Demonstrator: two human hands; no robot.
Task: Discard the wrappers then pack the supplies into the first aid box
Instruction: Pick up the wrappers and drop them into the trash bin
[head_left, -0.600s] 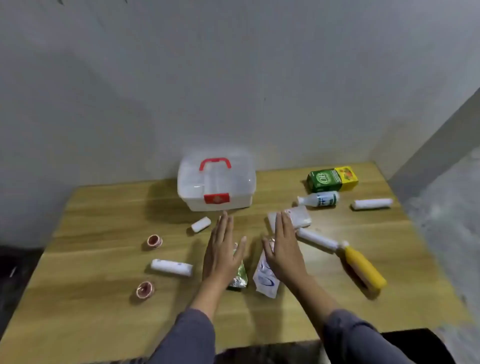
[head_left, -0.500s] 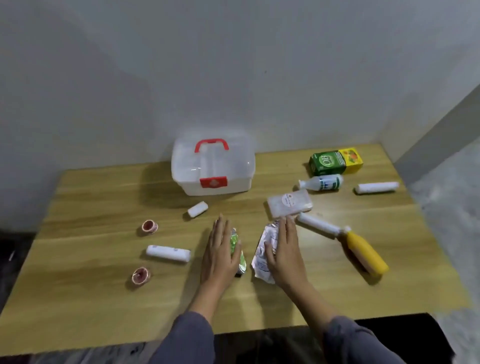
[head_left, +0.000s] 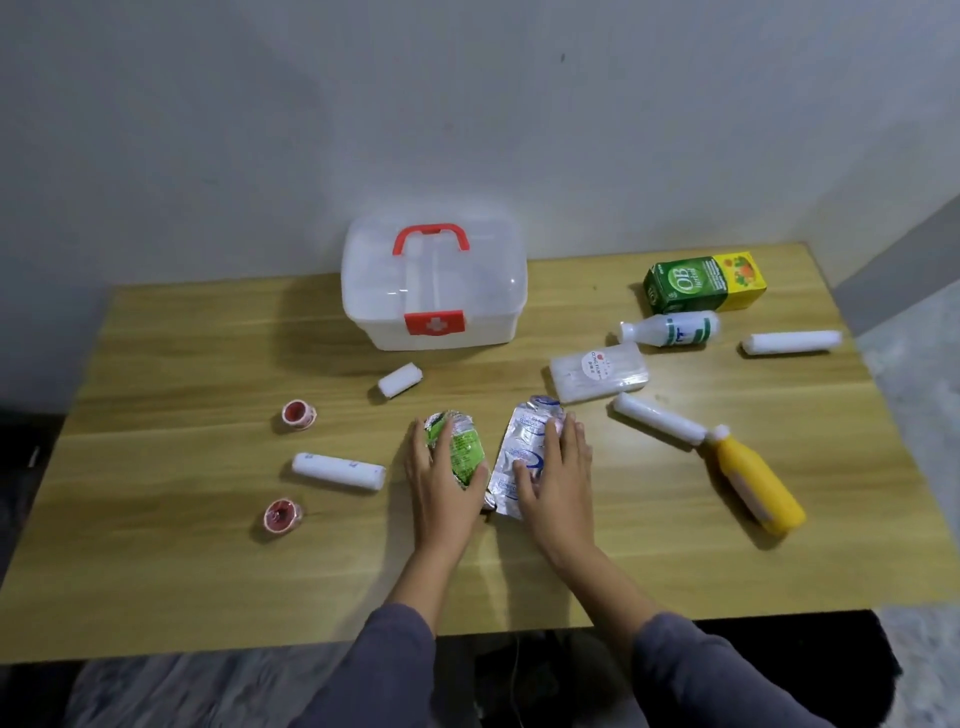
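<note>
While both wrappers are still lying on the surface (head_left: 156, 545), task is looking barely begun: nothing discarded, nothing packed, first aid box (head_left: 434, 288) sitting shut at the back by the wall.

Left hand (head_left: 441, 488) is resting flat, fingers spread, on the green foil wrapper (head_left: 460, 444), pressing w/o closing round it. Right hand (head_left: 556, 480) is lying the same way on the silver wrapper (head_left: 524, 441), just beside; no real grip yet on either.

Supplies are waiting all round: gauze rolls (head_left: 338, 470), small roll (head_left: 400, 380), two tape rolls (head_left: 298, 415) on the left; cotton swab pack (head_left: 598, 371), white bottle (head_left: 670, 328), green carton (head_left: 704, 281), yellow bottle (head_left: 756, 486) on the right. Approx. everything is left to do.
</note>
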